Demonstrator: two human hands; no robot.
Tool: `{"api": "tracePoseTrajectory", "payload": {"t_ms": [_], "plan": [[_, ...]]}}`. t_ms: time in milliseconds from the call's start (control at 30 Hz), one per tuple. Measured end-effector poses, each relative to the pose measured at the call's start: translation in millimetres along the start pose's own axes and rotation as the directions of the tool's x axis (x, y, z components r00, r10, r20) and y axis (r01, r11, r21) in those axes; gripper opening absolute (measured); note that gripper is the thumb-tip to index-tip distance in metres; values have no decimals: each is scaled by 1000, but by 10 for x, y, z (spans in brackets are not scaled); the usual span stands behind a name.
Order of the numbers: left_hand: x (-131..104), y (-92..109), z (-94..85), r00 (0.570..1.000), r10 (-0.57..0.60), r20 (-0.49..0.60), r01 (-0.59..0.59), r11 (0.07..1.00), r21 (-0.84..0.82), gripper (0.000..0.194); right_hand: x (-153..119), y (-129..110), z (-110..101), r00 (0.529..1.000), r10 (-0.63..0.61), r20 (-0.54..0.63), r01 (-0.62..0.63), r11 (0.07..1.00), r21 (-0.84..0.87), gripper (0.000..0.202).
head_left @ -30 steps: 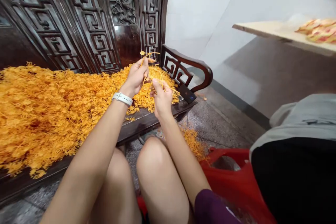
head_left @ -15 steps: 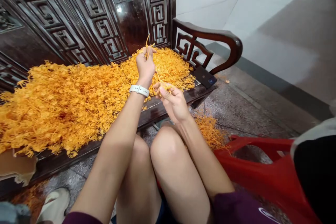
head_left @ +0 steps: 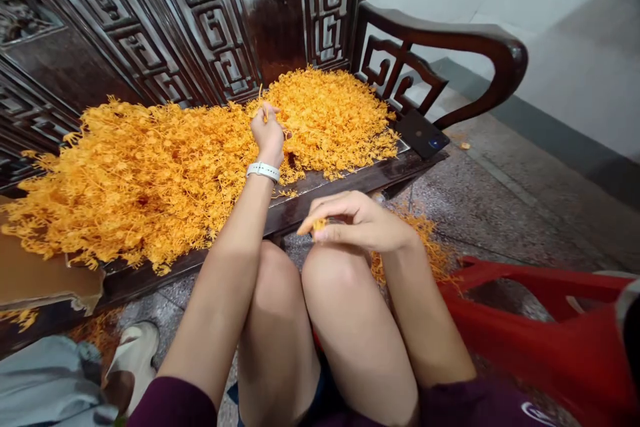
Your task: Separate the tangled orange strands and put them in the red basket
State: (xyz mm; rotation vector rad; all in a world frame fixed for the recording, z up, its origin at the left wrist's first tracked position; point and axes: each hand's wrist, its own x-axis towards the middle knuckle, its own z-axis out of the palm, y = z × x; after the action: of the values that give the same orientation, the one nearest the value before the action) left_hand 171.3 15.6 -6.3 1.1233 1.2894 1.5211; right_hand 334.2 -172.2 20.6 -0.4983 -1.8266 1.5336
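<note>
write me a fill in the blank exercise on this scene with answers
1. The pale strap is worn on the ____ wrist.
2. The hand nearer the camera, holding a yellow piece, is the ____ one.
3. The phone lies to the ____ of the yellow heap.
4. The plastic stool is ____.

Left; right; right; red.

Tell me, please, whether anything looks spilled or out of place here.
Loose orange strands lie on the floor near the red plastic seat, apart from the orange heap on the carved wooden bench, so they look spilled or discarded.
</note>
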Motion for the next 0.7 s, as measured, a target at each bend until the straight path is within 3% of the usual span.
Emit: {"api": "tracePoseTrajectory", "payload": {"t_ms": [33,67,100,133,167,233,300,367,500,600,700], "plan": [[-17,3,15,1000,-4,-19,4,1000,0,64,38,34,-35,997,11,80,-13,1000,29,26],[-21,10,26,999,-15,-32,15,1000,-5,65,91,77,-66,997,9,75,-15,996,84,31],[-15,17,28,998,-28,-55,27,999,-17,66,157,130,-93,1000,11,-20,-8,987,161,37],[0,20,21,995,-41,-87,38,999,-35,66,230,187,-116,981,34,-189,14,969,245,43],[21,17,4,991,-55,-125,48,997,-58,67,304,244,-138,919,78,-386,52,947,316,49],[59,-7,-51,979,-83,-184,65,992,-105,66,430,343,-176,719,183,-670,124,915,383,54],[71,-42,-114,975,-109,-192,84,988,-132,65,495,408,-203,593,237,-769,141,910,390,48],[43,-64,-160,982,-126,-144,107,985,-134,64,502,446,-214,537,226,-813,145,925,352,36],[-97,-24,-142,993,-114,24,116,986,-122,63,494,525,-202,468,55,-882,55,994,91,19],[-195,43,-65,991,-73,108,84,992,-94,56,568,640,-217,514,-31,-857,-51,996,-67,28],[-238,77,-8,992,-18,125,25,998,-55,48,677,800,-278,533,8,-846,-51,998,-23,42]]}}
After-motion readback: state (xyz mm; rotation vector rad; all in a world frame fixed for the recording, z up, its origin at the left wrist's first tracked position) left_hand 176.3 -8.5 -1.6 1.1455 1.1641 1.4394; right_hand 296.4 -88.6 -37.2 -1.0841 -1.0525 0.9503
